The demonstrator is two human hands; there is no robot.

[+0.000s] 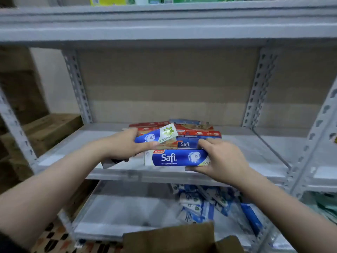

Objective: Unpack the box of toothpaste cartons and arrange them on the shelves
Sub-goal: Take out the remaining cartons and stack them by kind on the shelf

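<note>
My left hand (125, 145) grips a blue and white Safi toothpaste carton (156, 135), tilted, above the middle shelf (255, 154). My right hand (220, 157) holds the right end of another blue Safi carton (175, 157) that lies at the shelf's front. Behind them a third Safi carton (186, 143) and several red cartons (198, 133) are stacked on the shelf. The brown cardboard box (173, 238) shows its flaps at the bottom edge of the view.
The grey metal rack has perforated uprights (76, 84) at both sides and an upper shelf (164, 24) close overhead. On the lower shelf (118, 216) lie several blue and white packs (200, 203). A patterned floor (54, 238) shows at lower left.
</note>
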